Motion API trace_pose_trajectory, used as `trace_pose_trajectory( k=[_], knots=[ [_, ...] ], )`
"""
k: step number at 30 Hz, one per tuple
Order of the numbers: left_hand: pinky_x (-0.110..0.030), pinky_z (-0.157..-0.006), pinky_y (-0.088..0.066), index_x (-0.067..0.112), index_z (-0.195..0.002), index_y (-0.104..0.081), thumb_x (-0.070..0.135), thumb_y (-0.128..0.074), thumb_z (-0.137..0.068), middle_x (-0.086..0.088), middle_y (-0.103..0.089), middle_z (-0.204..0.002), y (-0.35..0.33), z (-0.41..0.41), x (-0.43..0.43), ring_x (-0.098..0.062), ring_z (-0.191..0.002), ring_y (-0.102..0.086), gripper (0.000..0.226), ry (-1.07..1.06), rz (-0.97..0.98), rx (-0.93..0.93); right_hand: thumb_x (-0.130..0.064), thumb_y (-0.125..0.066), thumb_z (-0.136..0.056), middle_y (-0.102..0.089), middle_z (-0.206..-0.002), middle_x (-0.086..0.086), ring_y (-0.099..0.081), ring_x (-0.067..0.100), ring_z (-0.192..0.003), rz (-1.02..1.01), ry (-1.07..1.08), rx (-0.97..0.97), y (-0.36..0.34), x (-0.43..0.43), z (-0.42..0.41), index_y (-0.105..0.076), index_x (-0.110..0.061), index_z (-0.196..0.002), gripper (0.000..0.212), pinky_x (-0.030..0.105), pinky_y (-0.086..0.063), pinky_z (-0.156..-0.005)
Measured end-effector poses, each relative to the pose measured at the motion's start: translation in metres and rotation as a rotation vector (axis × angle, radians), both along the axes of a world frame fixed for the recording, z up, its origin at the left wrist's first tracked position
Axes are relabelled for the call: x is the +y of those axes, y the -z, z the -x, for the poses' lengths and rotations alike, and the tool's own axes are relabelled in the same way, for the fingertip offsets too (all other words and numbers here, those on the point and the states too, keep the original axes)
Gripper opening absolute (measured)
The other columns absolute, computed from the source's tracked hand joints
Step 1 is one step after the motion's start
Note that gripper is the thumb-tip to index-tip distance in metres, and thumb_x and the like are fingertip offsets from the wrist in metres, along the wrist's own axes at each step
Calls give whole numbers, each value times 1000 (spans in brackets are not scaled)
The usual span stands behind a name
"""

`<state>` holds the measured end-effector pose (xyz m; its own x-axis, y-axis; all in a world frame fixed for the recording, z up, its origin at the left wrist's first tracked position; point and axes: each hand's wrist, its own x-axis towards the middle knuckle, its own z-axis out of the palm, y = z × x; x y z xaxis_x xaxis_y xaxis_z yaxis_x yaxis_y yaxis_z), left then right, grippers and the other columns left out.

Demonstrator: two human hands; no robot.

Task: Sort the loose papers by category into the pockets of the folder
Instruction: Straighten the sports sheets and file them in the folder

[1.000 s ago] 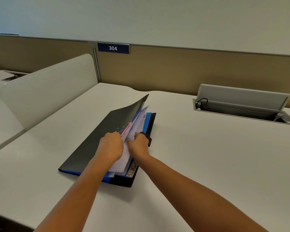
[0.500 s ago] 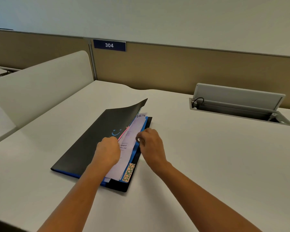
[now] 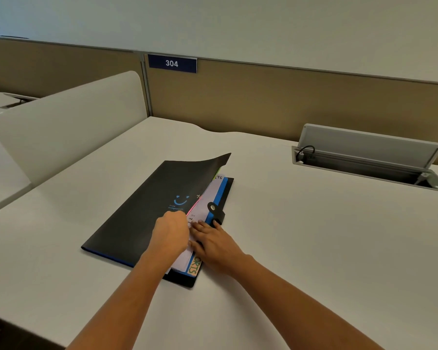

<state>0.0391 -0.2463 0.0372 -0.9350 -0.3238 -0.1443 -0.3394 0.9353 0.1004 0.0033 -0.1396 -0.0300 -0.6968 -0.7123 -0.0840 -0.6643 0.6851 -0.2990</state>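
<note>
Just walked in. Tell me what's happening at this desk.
A person is filing papers into a black folder lying on the white desk. The left hand is curled at the open edge of the black cover, apparently holding it up, its far corner lifted. The right hand lies flat, fingers straight, pressing the white papers down onto a blue pocket labelled with letters ending RTS. The folder is not yet closed.

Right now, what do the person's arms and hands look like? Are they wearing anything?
Left forearm and right forearm are bare, no sleeves in view. The left hand and right hand wear no gloves. I see no watch, bracelet or ring.
</note>
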Motion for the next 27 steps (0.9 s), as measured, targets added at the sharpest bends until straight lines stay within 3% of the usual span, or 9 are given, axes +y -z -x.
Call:
trace_pose_trajectory(
  k=[5,11,16,20,23,27],
  knots=[
    [-26,-85,-52,9,-118,-50,24,-49,-95,-10,-58,-116,3,0,-1,-19,-100,-62,28,-7,-22,37,-33,-30,-100,-28,-153,5,-23,17,-142,140,74,-60,-10,6,7,-33,-11,-143,48,31,-16,-115],
    [-26,-88,-50,9,-119,-49,24,-48,-95,-9,-58,-118,5,1,0,-18,-103,-61,28,29,6,11,-39,-27,-100,-16,-156,4,-11,17,-145,30,81,-71,-1,2,10,-19,-12,-147,55,33,-8,-117],
    [-27,-91,-50,9,-121,-48,24,-48,-95,-10,-57,-122,6,1,-2,-19,-107,-59,30,33,18,-5,-37,-26,-100,-17,-156,3,-11,16,-145,72,92,-85,-2,-3,13,-20,-13,-147,53,38,-10,-119],
    [-25,-84,-51,11,-117,-49,27,-48,-95,-8,-60,-116,11,-1,0,-17,-100,-62,27,59,34,9,-34,-30,-100,-25,-154,2,-19,15,-143,158,120,-100,0,5,9,-29,-12,-144,49,30,-16,-116],
    [-24,-80,-52,11,-113,-52,27,-47,-95,-7,-62,-111,16,-2,7,-17,-97,-64,25,64,64,6,-26,-39,-98,-47,-141,4,-42,15,-129,309,187,0,2,16,5,-50,-9,-131,38,21,-31,-106],
    [-26,-68,-51,11,-105,-58,37,-45,-94,-4,-62,-90,20,-6,11,-17,-80,-62,30,52,7,69,-9,-56,-88,-61,-103,11,-57,18,-91,614,381,165,2,24,11,-62,-3,-100,14,19,-41,-75]
  ],
)
